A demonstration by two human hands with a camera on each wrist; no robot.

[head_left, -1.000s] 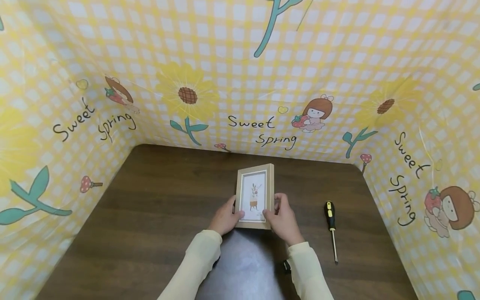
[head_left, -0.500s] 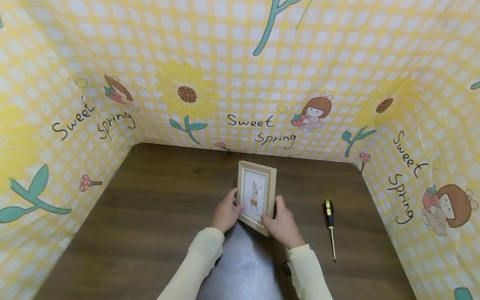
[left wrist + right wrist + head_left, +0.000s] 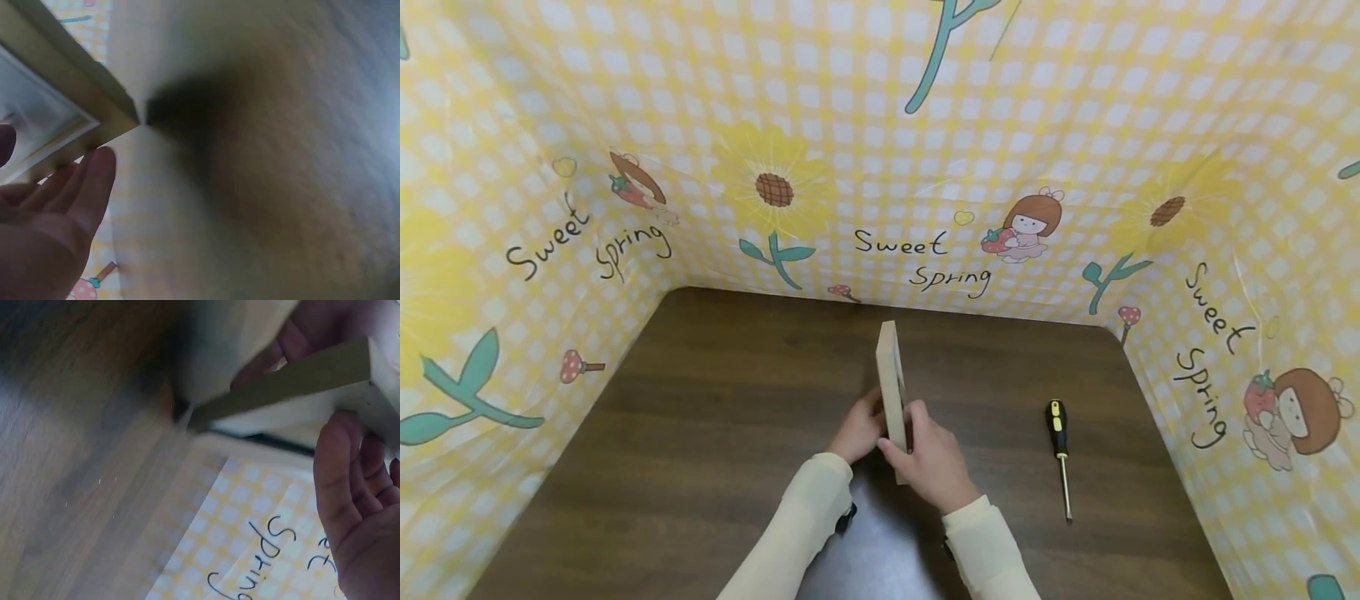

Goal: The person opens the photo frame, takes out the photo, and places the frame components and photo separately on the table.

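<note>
In the head view a light wood picture frame (image 3: 891,387) stands upright near the middle of the table, turned so its narrow side faces me. My left hand (image 3: 857,429) grips it from the left, partly hidden behind the frame. On its other side, my right hand (image 3: 928,458) holds the lower part, thumb on the near edge. The left wrist view shows the glazed front of the picture frame (image 3: 81,106) with the left fingers (image 3: 94,187) at its edge. In the right wrist view the right fingers (image 3: 334,456) touch the back side of the picture frame (image 3: 294,387).
To the right lies a screwdriver (image 3: 1058,442) with a black and yellow handle, its tip toward me. The dark wood table (image 3: 700,433) is enclosed at the back and sides by a yellow checked cloth (image 3: 880,167) printed with flowers.
The picture frame has been turned from facing me with its plant picture to edge-on, its front now toward the left. My right hand has moved left with it; the screwdriver stays put.
</note>
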